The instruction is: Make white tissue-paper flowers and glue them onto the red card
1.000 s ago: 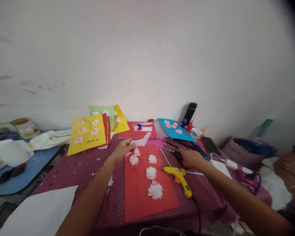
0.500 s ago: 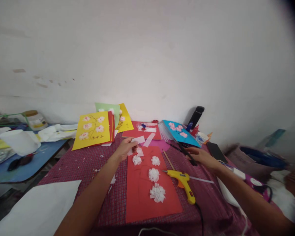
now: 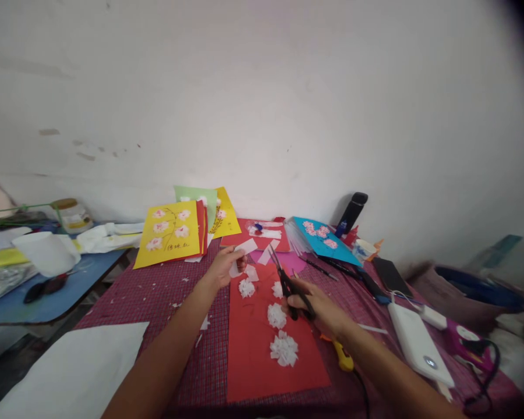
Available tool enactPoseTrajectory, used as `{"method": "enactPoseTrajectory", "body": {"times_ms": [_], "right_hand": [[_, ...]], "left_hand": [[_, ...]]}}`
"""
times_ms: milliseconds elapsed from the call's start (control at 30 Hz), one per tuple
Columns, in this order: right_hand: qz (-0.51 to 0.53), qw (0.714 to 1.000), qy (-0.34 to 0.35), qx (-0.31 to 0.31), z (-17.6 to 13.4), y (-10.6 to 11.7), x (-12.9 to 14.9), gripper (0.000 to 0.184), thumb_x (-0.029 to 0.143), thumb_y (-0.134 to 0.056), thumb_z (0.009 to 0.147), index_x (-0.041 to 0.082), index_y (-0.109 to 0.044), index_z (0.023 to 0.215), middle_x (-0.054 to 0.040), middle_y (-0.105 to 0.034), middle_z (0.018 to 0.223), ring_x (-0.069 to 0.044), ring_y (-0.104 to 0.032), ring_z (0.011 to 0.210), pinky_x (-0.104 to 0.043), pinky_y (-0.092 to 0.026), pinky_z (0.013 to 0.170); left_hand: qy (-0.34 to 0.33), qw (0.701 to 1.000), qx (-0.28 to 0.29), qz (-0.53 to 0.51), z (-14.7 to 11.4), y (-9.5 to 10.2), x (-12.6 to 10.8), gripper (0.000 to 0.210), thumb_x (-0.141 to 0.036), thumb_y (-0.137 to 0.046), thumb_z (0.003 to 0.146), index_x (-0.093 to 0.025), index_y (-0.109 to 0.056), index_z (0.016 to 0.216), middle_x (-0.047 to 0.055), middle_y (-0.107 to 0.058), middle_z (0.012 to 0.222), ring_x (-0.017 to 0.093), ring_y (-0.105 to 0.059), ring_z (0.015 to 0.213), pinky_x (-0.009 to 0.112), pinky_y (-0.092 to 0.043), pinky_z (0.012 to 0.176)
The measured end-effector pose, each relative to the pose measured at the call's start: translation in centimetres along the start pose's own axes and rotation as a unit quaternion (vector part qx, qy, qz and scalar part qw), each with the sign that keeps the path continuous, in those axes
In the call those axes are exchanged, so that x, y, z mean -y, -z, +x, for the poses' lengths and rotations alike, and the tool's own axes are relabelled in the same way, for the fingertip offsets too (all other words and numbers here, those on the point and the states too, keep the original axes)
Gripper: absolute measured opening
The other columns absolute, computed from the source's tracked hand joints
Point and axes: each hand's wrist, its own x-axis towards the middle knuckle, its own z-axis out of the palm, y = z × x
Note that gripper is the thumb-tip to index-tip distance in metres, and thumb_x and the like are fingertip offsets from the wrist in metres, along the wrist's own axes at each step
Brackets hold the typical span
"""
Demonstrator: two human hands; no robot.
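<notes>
My left hand (image 3: 227, 266) pinches a small strip of white paper (image 3: 247, 247) above the top left of a red sheet (image 3: 253, 366). In my right hand (image 3: 317, 302) is a pair of black scissors (image 3: 288, 285), its blades pointing up and left, slightly parted. Several crumpled white paper flowers (image 3: 283, 348) sit on the red sheet; the scissors cover part of the upper right one. Another white strip (image 3: 268, 251) lies just beyond the sheet. A yellow glue gun (image 3: 343, 356) is mostly hidden under my right arm.
Finished flower pictures on yellow card (image 3: 166, 233) and blue card (image 3: 325, 238) stand toward the wall. At the right are a black bottle (image 3: 353, 212), a paper cup (image 3: 363, 250) and a white power bank (image 3: 421, 343). White paper (image 3: 74, 366) lies front left.
My right hand has lifted the black scissors from the right side of the table and brought them left over the red sheet. My left hand still holds the paper strip.
</notes>
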Motion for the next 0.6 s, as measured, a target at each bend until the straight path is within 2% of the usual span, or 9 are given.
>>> {"method": "enactPoseTrajectory", "body": {"times_ms": [167, 367, 600], "right_hand": [[-0.080, 0.997, -0.017, 0.001, 1.1, -1.1, -0.3, 0.028, 0.031, -0.069, 0.072, 0.020, -0.066, 0.097, 0.0035, -0.056, 0.063, -0.013, -0.047, 0.057, -0.026, -0.033, 0.054], [-0.073, 0.997, 0.009, -0.014, 3.7, -2.3, -1.8, 0.035, 0.033, -0.069, 0.077, 0.018, -0.067, 0.108, 0.0046, -0.056, 0.064, -0.011, -0.048, 0.054, -0.025, -0.036, 0.053], [-0.113, 0.992, 0.047, -0.043, 5.1, -3.1, -1.8, 0.043, 0.035, -0.067, 0.079, 0.016, -0.067, 0.116, 0.0028, -0.060, 0.065, -0.013, -0.051, 0.054, -0.025, -0.038, 0.051]], "left_hand": [[0.006, 0.999, 0.002, -0.043, 0.1, 0.0, 0.1, 0.031, -0.026, -0.085, 0.068, -0.016, -0.058, 0.080, -0.001, -0.062, 0.065, 0.010, -0.057, 0.052, 0.022, -0.047, 0.050], [0.016, 0.998, 0.014, -0.059, 0.3, -0.3, 0.8, 0.026, -0.024, -0.082, 0.070, -0.015, -0.060, 0.081, -0.001, -0.061, 0.064, 0.010, -0.057, 0.051, 0.023, -0.047, 0.049], [0.023, 0.998, 0.016, -0.054, 0.2, -0.6, 1.0, 0.026, -0.023, -0.082, 0.070, -0.015, -0.060, 0.080, -0.001, -0.062, 0.063, 0.010, -0.057, 0.050, 0.022, -0.045, 0.048]]}}
